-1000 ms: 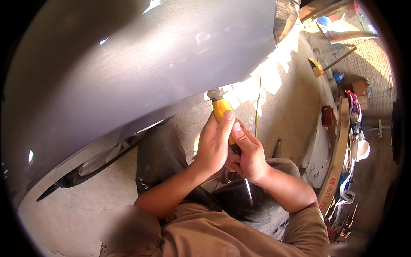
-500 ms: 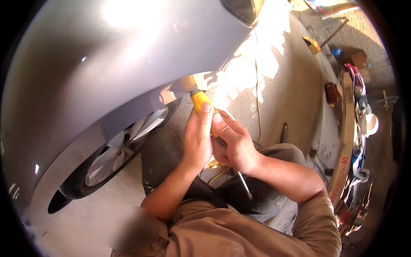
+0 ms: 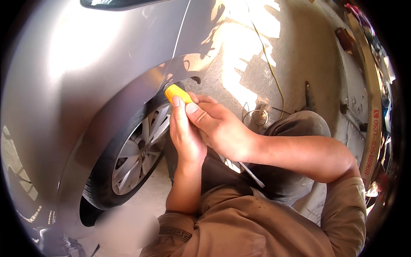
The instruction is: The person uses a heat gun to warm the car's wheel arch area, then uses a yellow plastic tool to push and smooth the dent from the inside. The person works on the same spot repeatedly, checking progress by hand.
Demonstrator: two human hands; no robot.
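Observation:
My left hand and my right hand are both wrapped around a yellow-handled tool. Its tip presses against the edge of the silver car's wheel arch, just above the tyre. The alloy wheel sits directly left of my left hand. A thin metal rod pokes out under my right hand; which hand holds it is hidden.
The silver car body fills the left half of the view. Concrete floor lies ahead with a yellow cord and a dark tool. Cluttered shelving runs along the right edge. My bent knees are below.
The view has swung down and left, so the wheel has come fully into sight. Both hands stay on the yellow-handled tool at the wheel arch edge.

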